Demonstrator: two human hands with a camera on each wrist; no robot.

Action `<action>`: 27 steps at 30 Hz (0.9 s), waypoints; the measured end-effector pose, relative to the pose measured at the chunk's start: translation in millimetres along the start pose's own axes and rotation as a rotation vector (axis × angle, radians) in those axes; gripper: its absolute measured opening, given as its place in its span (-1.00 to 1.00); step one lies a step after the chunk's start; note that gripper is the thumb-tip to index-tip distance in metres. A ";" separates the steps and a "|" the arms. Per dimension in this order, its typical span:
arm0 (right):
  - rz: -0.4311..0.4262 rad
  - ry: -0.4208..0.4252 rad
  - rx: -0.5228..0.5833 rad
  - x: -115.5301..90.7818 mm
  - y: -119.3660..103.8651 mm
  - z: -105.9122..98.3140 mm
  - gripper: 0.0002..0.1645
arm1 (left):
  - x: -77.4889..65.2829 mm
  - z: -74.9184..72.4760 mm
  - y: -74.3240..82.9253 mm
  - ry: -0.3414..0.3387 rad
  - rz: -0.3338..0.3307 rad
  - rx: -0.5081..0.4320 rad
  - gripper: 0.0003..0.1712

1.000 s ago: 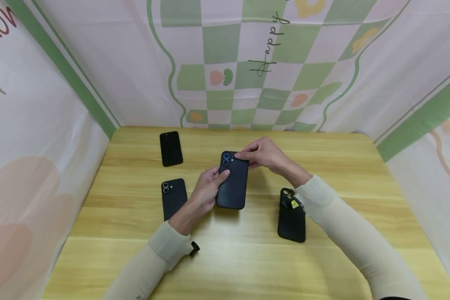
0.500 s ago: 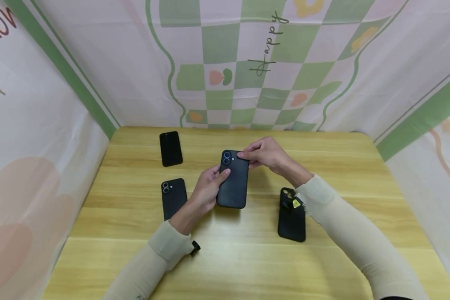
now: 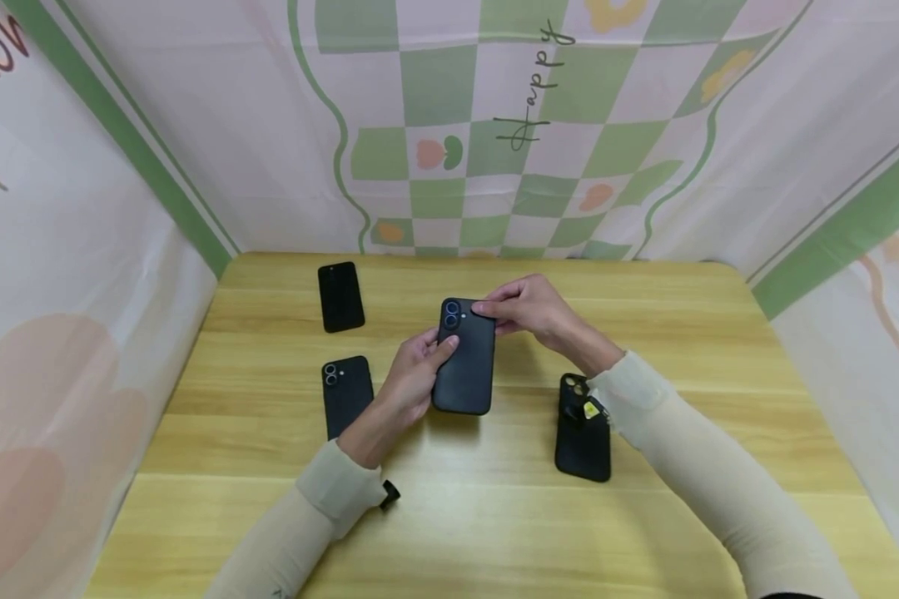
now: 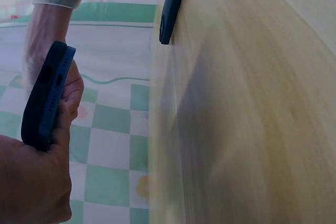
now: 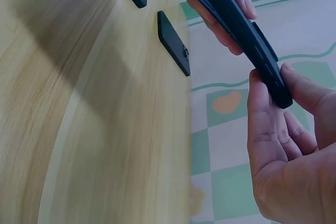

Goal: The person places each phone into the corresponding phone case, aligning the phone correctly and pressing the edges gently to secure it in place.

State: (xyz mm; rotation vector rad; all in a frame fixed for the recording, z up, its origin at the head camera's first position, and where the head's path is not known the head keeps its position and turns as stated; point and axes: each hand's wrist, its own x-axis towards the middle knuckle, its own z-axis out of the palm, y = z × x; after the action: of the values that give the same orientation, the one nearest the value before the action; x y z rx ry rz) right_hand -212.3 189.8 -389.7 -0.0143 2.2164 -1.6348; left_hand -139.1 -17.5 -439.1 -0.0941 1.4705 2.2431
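A black phone (image 3: 463, 374) with two bluish lens rings is held above the table, its back facing up. My left hand (image 3: 414, 374) grips its left edge, thumb lying on the back. At the top right corner, my right hand (image 3: 528, 309) pinches the phone between thumb and fingers. The left wrist view shows the bottom edge of the phone (image 4: 48, 98) with its port slots. From the right wrist, the phone (image 5: 247, 35) appears edge-on, its camera bump on the right side. The fingers beneath it are mostly hidden in the head view.
A black phone case (image 3: 582, 445) with open camera holes lies to the right, partly under the right cuff. On the left lie a dark phone (image 3: 341, 297) and a second black phone (image 3: 347, 395), partly covered by the left wrist. A printed curtain (image 3: 449, 100) hangs behind the table (image 3: 494, 524).
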 end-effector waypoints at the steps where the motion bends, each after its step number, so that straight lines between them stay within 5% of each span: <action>1: 0.001 0.003 0.001 -0.6 0.0 0.3 -0.70 | -0.2 0.1 0.1 0.001 0.001 0.001 -0.53; 7: 0.032 0.012 0.069 -5.4 1.3 3.5 -0.73 | 0.4 0.7 -0.3 0.020 0.004 0.002 -0.52; 19: -0.003 -0.030 0.140 -15.1 8.0 14.8 -0.65 | 2.4 2.4 1.4 0.141 0.137 -0.025 -0.52; 27: -0.005 0.004 0.140 -16.7 11.6 19.6 -0.72 | 1.5 2.9 0.3 0.163 0.137 -0.025 -0.55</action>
State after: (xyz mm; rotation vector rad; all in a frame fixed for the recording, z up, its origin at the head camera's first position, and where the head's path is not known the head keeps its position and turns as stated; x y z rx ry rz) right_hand -188.2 179.4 -400.3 0.0211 2.1008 -1.7900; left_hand -140.0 -14.5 -438.0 -0.1939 1.5756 2.4134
